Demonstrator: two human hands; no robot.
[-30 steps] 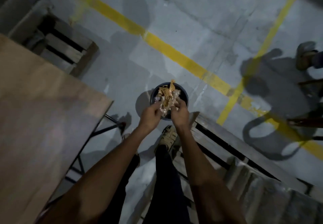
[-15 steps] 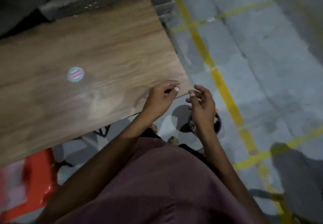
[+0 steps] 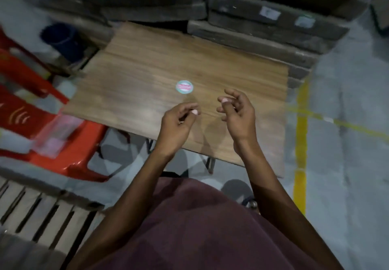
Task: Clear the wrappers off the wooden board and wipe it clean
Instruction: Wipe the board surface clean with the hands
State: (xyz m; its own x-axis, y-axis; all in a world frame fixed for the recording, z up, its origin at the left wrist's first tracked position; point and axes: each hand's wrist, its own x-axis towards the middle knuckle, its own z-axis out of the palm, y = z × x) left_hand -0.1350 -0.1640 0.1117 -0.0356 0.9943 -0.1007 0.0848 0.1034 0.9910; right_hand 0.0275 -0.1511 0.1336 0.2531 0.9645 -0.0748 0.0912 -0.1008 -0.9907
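Hands first: left hand hovers above the near edge of the wooden board, fingers loosely curled, thumb tip near the forefinger, and nothing visible between them. Right hand hangs just beside it, a small gap apart, fingers half-spread and bent, holding nothing either. Both sit over the board's front portion, whether touching the surface I cannot tell.

On the board itself, one round sticker (teal rim, pink centre, print too blurred to read) lies just beyond the fingertips, slightly left of the right hand. No wrappers show on the wood.

Out to the left, a red plastic chair with a blurred clear packet resting on it, and a dark blue cup further back. Behind the board, stacked dark slabs. A yellow floor line runs down the right; a slatted pallet sits bottom left.
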